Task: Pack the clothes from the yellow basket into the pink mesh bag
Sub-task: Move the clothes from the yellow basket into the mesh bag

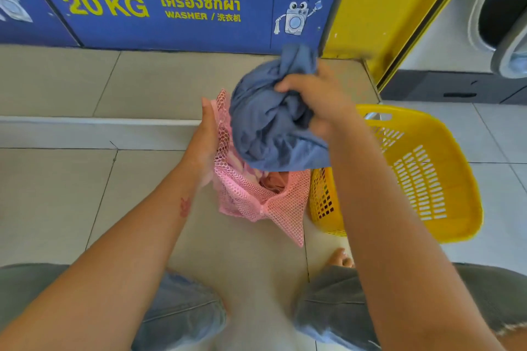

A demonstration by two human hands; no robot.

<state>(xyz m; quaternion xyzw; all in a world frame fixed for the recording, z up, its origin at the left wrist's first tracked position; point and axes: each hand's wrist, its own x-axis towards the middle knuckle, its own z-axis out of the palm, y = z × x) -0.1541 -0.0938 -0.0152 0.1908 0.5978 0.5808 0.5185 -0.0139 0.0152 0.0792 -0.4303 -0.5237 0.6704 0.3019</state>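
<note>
A pink mesh bag [251, 196] stands on the tiled floor in front of me, its mouth held up and open. My left hand [206, 134] grips the bag's left rim. My right hand [316, 97] is closed on a bunched blue-grey garment [265, 122], which hangs just above the bag's mouth. Pinkish cloth [273, 181] shows inside the bag. To the right, touching the bag, lies the yellow basket [445, 179], tipped on its side; I see no clothes in the part that shows, and my right arm hides its left part.
A blue washer panel marked 20 KG [159, 6] stands behind a low tiled step [94, 120]. A yellow panel [390, 14] and a dryer door [504, 17] are at the upper right. My knees and a bare foot [340, 258] are at the bottom.
</note>
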